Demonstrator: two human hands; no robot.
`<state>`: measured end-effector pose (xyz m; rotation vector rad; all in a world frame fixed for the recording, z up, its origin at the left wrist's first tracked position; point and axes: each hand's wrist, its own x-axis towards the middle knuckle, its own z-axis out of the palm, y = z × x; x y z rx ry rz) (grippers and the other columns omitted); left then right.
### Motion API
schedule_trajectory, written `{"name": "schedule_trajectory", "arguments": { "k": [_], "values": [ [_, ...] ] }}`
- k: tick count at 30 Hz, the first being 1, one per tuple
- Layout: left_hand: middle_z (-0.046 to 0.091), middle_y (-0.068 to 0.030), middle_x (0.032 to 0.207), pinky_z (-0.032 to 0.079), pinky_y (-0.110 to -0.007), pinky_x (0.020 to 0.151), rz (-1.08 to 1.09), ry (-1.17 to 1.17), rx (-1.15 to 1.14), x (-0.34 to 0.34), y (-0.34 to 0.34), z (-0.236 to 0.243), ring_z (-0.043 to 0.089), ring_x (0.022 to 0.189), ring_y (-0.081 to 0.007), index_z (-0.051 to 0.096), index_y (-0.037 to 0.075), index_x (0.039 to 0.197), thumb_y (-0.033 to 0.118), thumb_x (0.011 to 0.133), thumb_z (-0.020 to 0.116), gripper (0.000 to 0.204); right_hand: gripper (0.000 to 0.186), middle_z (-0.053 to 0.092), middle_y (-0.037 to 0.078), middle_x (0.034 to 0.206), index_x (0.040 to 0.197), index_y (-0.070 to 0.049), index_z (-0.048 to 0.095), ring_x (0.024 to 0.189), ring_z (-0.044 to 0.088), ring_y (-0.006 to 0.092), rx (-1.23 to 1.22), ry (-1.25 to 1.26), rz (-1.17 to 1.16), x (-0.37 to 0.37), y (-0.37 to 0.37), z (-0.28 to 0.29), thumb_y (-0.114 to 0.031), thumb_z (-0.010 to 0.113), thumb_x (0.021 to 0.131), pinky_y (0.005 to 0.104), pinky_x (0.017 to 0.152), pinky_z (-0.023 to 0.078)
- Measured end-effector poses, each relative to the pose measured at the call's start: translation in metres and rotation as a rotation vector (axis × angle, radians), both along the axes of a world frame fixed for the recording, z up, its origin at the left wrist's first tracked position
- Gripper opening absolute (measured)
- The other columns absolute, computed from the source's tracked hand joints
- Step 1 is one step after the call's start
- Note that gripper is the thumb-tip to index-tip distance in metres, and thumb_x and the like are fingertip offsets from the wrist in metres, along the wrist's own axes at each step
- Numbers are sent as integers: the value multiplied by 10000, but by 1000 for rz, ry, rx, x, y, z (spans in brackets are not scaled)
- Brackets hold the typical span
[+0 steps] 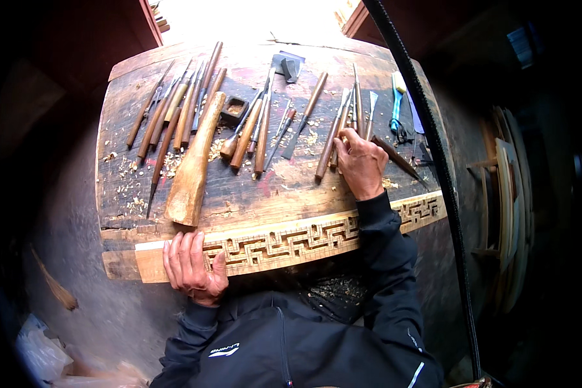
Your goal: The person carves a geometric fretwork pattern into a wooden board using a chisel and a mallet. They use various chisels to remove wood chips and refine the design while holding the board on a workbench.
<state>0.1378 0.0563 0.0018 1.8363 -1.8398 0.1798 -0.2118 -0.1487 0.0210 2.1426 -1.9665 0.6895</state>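
Note:
My left hand (194,265) grips the left end of a long pale board (281,242) cut with an angular fretwork pattern, lying along the bench's front edge. My right hand (362,165) reaches over that board into a group of chisels (326,149) at the right, its fingers curled on one of them; which one is partly hidden. A large wooden mallet (191,181) lies slanting above my left hand. Many more chisels and gouges (161,123) with wooden handles spread across the middle and left of the bench.
Wood shavings scatter over the worn bench (136,213). A small dark box (234,110), dark sheets (288,66) and a blue-handled brush (396,103) lie toward the back. A black strap crosses the right side. A broom (64,294) and plastic bags lie lower left; curved boards (507,207) stand right.

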Motion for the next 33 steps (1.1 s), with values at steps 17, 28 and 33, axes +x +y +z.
{"name": "schedule_trajectory", "arguments": {
  "k": [17,28,33],
  "values": [
    [767,-166,1209,585,-488,982,-26,152,-22,17,-24,32,737,1127,-406,782,28,1260,225,969,875,364,266,847,136,1098,1225,-49,822,913,826,252,-232,-35,504,113,14,0,-57,760,966,368,756,642],
    [775,-151,1123,593,-450,886,-4,219,-3,15,-31,19,762,999,-371,742,50,1311,113,951,876,389,418,775,190,1404,1322,-20,773,1196,788,317,-55,2,595,110,25,-2,-40,725,907,424,945,648],
    [780,-158,1067,591,-452,880,-1,224,9,16,-31,19,762,967,-371,740,48,1314,105,952,874,390,476,798,197,1370,1354,-39,779,1229,787,339,-102,-63,461,106,21,-13,-6,723,883,441,971,655]
  ]
}}
